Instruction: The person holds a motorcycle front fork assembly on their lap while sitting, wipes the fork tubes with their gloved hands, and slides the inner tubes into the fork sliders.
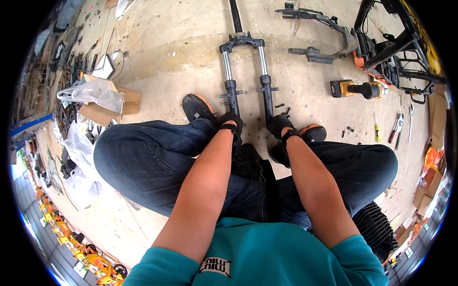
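Note:
A black front suspension fork (242, 41) lies on the concrete floor before me, its steering stem pointing away and its two legs with silver tubes pointing at me. My left hand (231, 120), in a black glove, is closed round the lower end of the left fork leg (232, 95). Gloved the same way, my right hand (278, 126) grips the lower end of the right fork leg (266, 95). The fingers of both hands are partly hidden. Several small black bolts (280, 105) lie just beyond my right hand.
To the right are a yellow and black cordless power tool (358, 89), a yellow-handled screwdriver (377, 127), pliers (396, 127) and a long wrench (411, 123). A black frame (391, 52) stands at far right. An open cardboard box (129, 101) with plastic bags sits left.

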Motion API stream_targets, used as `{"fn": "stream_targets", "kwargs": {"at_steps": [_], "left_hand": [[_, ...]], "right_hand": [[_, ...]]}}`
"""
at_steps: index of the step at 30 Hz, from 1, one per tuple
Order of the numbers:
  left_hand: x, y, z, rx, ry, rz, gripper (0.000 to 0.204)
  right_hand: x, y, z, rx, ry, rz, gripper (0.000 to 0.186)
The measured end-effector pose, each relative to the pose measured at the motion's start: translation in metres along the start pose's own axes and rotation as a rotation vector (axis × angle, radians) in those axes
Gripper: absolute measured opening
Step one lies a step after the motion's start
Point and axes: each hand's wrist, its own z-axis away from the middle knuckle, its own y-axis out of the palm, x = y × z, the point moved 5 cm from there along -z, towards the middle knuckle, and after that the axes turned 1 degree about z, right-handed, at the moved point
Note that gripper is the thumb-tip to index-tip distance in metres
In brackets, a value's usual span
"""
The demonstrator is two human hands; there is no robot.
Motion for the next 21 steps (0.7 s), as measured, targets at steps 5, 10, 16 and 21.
{"fn": "stream_targets", "kwargs": {"at_steps": [5, 10, 16, 21], "left_hand": [[-0.005, -0.028, 0.020, 0.010, -0.004, 0.090, 0.032], [-0.001, -0.036, 0.028, -0.029, -0.190, 0.304, 0.031], [-0.010, -0.049, 0.038, 0.001, -0.122, 0.341, 0.029], [-0.005, -0.028, 0.021, -0.045, -0.062, 0.140, 0.028]], "right_hand": [[0.009, -0.020, 0.021, -0.054, 0.079, -0.037, 0.035], [0.013, -0.025, 0.025, -0.052, 0.075, -0.018, 0.033], [0.009, -0.026, 0.023, -0.064, 0.062, 0.001, 0.031], [0.009, -0.027, 0.022, -0.142, 0.042, -0.040, 0.038]]}}
